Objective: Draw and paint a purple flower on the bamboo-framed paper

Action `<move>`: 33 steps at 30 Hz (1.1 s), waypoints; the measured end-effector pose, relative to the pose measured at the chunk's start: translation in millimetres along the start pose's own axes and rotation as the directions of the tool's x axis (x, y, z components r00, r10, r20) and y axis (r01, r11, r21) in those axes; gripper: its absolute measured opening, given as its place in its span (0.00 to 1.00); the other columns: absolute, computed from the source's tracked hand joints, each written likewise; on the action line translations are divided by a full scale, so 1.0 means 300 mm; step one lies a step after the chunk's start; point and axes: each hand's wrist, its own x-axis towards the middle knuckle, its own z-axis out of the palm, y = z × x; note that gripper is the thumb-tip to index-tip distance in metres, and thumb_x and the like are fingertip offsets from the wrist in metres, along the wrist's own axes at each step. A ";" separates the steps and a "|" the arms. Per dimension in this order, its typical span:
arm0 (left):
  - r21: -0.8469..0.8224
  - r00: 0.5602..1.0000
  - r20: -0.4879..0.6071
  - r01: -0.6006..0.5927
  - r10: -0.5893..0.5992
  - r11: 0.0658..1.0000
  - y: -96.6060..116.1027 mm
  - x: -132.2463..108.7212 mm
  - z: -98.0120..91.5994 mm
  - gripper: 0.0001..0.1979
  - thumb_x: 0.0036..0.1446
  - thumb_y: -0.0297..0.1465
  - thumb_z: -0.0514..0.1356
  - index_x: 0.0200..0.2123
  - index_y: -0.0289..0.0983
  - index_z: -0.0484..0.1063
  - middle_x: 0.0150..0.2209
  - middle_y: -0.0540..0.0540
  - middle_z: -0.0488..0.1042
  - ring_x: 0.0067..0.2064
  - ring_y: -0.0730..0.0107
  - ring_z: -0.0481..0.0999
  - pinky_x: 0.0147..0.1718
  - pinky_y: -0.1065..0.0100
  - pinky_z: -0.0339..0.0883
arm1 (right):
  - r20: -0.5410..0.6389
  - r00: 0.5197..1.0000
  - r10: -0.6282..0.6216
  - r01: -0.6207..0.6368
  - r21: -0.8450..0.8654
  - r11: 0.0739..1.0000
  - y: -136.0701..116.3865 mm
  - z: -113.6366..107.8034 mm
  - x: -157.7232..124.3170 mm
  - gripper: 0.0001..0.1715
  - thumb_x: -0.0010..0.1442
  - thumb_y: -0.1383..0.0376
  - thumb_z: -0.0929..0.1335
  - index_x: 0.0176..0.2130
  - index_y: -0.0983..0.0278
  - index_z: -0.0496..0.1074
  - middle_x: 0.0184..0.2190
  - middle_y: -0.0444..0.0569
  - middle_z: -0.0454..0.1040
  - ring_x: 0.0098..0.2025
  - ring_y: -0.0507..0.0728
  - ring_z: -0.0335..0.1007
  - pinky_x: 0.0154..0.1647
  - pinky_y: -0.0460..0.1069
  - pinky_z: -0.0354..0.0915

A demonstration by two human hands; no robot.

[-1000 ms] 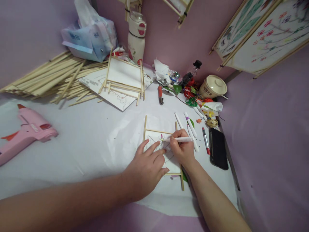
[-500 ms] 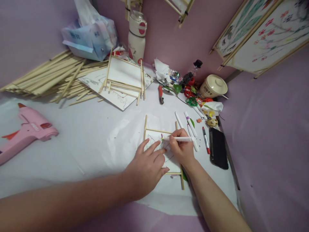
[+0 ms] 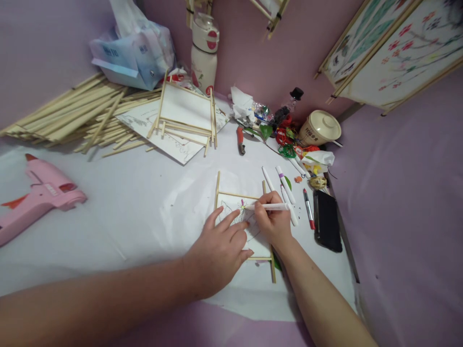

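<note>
A small sheet of white drawing paper point(image 3: 261, 248) lies in a frame of thin wooden sticks point(image 3: 273, 271). It bears a line drawing with a small magenta and yellow-green patch near the top. My left hand point(image 3: 220, 253) rests on the paper with its fingers spread, holding nothing. In my right hand point(image 3: 273, 221) is a white marker pen point(image 3: 273, 207), gripped near its tip, which points left at the coloured patch. Whether the tip touches the paper I cannot tell. Several more markers point(image 3: 285, 184) lie just beyond my right hand, partly beside a green leaf.
A pink glue gun point(image 3: 52, 188) lies at the left. Behind are bundled wooden sticks point(image 3: 61, 113), a tissue pack point(image 3: 135, 60), a bottle point(image 3: 204, 58) and another stick frame point(image 3: 186, 106). To the right are a phone point(image 3: 327, 221), a red-ended pen point(image 3: 308, 209) and a lidded tub point(image 3: 320, 127).
The marker has shifted very slightly to the right near the coloured patch. My left hand stays in place, and the view has tilted a little.
</note>
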 end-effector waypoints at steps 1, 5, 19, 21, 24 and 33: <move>0.001 1.000 -0.001 -0.001 0.001 1.000 0.000 0.000 0.000 0.11 0.66 0.35 0.53 0.36 0.36 0.70 0.49 0.45 0.77 0.62 0.53 0.66 0.62 0.46 0.44 | 0.002 1.000 -0.002 0.002 0.003 1.000 0.000 -0.001 -0.001 0.08 0.59 0.66 0.66 0.28 0.61 0.63 0.22 0.38 0.63 0.22 0.49 0.59 0.24 0.46 0.57; 0.004 1.000 0.000 -0.001 0.001 1.000 -0.001 0.002 0.004 0.11 0.66 0.35 0.53 0.35 0.36 0.70 0.48 0.45 0.78 0.62 0.52 0.66 0.62 0.46 0.44 | 0.004 1.000 0.002 -0.002 0.024 1.000 0.002 0.001 -0.002 0.08 0.59 0.66 0.66 0.28 0.61 0.63 0.21 0.38 0.63 0.22 0.49 0.59 0.23 0.46 0.57; 0.005 1.000 -0.009 -0.005 0.005 1.000 -0.001 0.003 0.004 0.10 0.66 0.35 0.53 0.36 0.36 0.70 0.48 0.45 0.78 0.62 0.53 0.65 0.63 0.46 0.44 | 0.016 1.000 -0.016 0.015 0.060 0.998 -0.001 0.001 0.000 0.07 0.59 0.67 0.66 0.29 0.61 0.64 0.21 0.38 0.63 0.22 0.49 0.59 0.23 0.45 0.57; 0.008 1.000 -0.006 -0.005 0.005 1.000 -0.002 0.004 0.004 0.10 0.66 0.35 0.53 0.36 0.36 0.70 0.48 0.46 0.78 0.62 0.53 0.66 0.63 0.47 0.44 | 0.026 1.000 -0.010 0.008 0.051 0.999 -0.002 0.001 0.000 0.07 0.59 0.66 0.66 0.29 0.61 0.64 0.21 0.38 0.63 0.22 0.49 0.59 0.23 0.46 0.57; 0.012 1.000 -0.006 -0.007 0.007 1.000 -0.002 0.005 0.003 0.11 0.66 0.35 0.53 0.36 0.36 0.70 0.48 0.46 0.78 0.62 0.53 0.66 0.62 0.47 0.44 | 0.017 1.000 -0.003 0.003 0.037 0.999 0.000 0.001 0.000 0.08 0.59 0.66 0.66 0.28 0.61 0.63 0.22 0.39 0.63 0.22 0.49 0.59 0.23 0.46 0.56; 0.017 1.000 -0.006 -0.006 0.006 1.000 -0.001 0.005 0.003 0.11 0.66 0.35 0.53 0.36 0.36 0.70 0.49 0.45 0.78 0.62 0.53 0.66 0.62 0.47 0.44 | 0.021 1.000 0.013 -0.014 0.048 0.999 0.003 0.002 0.000 0.08 0.59 0.66 0.66 0.28 0.61 0.63 0.21 0.38 0.63 0.22 0.49 0.59 0.23 0.46 0.57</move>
